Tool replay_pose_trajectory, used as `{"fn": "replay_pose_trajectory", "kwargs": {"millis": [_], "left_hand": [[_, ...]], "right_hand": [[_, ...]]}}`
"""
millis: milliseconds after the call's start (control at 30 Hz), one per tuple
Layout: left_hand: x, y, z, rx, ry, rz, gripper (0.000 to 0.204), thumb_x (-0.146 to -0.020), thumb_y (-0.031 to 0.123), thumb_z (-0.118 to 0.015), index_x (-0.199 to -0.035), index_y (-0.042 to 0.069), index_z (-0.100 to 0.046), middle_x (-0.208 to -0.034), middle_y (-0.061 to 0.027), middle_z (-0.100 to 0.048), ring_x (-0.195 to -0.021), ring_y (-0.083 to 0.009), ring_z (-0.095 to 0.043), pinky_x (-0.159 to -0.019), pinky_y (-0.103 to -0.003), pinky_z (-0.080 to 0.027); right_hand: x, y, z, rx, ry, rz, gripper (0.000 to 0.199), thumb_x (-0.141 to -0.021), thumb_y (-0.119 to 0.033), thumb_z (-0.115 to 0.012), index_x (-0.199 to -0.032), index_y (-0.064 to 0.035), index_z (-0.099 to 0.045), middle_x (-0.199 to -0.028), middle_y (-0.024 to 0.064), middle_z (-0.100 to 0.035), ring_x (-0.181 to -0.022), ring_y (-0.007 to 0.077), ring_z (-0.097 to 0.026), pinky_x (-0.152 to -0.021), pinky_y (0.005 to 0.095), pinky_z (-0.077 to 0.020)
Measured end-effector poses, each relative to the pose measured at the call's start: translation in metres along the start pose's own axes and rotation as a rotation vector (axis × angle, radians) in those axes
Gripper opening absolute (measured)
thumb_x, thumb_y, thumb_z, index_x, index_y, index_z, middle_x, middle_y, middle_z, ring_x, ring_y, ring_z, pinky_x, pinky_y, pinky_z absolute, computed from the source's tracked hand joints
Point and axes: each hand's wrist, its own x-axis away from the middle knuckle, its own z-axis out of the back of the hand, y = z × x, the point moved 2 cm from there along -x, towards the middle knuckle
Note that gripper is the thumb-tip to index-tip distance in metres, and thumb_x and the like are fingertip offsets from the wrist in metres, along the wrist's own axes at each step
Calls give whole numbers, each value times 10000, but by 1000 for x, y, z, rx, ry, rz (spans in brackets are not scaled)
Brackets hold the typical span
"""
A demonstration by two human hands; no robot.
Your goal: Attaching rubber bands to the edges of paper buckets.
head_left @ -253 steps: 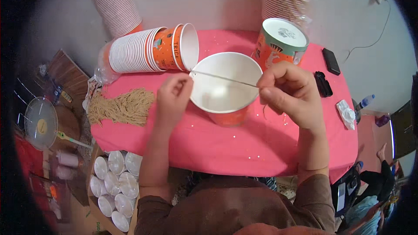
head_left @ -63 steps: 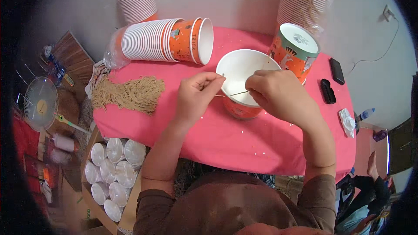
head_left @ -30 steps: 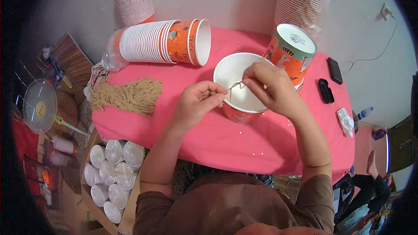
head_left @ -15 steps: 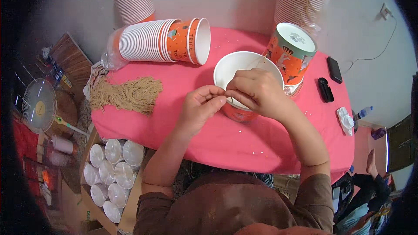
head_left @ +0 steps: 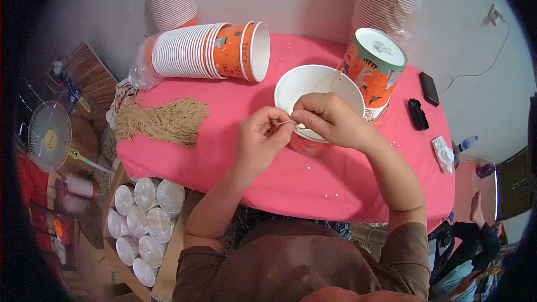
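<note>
A: What's changed?
B: A second ago the cord (head_left: 283, 122) made an open loop between the two hands; now their fingertips meet just beside the bucket's rim.
A: And the grip?
B: The left hand (head_left: 263, 134) pinches the cord, a pale strand across its fingers; the right hand (head_left: 327, 117) pinches it too, just beside.
A: Where's the bucket (head_left: 310, 81)?
B: Upright on the pink worktop (head_left: 279, 184), mouth up, under the right hand.
A: Meaning?
B: Close fingerwork, I'd judge; the fingertips hide whether there's a knot.
</note>
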Motion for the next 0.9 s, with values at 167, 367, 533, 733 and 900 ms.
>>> {"fn": "replay_pose_trajectory", "kwargs": {"millis": [167,367,533,733,900], "left_hand": [[0,0,-5,-11,73,-100,75,-884,-30,-622,-946,-2,-592,-819,26,-589,-710,-6,-512,-611,-161,-406],[1,0,-6,71,181,3,56,-899,9,-621,-947,-1,-594,-812,18,-596,-704,-16,-517,-583,-168,-406],[-1,-3,3,309,111,163,33,-907,47,-590,-940,43,-591,-767,36,-560,-586,-7,-421,-489,-173,-316],[-2,-1,2,376,27,228,25,-908,56,-570,-931,49,-576,-693,56,-481,-526,0,-343,-442,-178,-238],[-3,1,5,550,-86,354,54,-899,97,-562,-936,59,-563,-652,56,-410,-509,-27,-328,-438,-180,-250]], "right_hand": [[-2,2,-3,-21,4,-12,229,-958,-181,-570,-853,18,-614,-668,105,-572,-598,167,-526,-574,320,-432],[-4,-7,-1,19,-44,-183,212,-934,-172,-607,-831,13,-601,-675,85,-556,-643,132,-533,-594,319,-430],[2,-10,-7,11,135,-18,137,-885,-117,-647,-915,-13,-563,-790,98,-596,-724,197,-586,-647,337,-464],[6,-15,-11,-100,160,80,170,-830,-17,-646,-961,-31,-538,-854,139,-622,-771,314,-633,-676,376,-496],[7,-18,-6,-75,164,97,81,-838,51,-598,-898,-3,-596,-839,66,-590,-744,154,-594,-654,288,-482]]}}
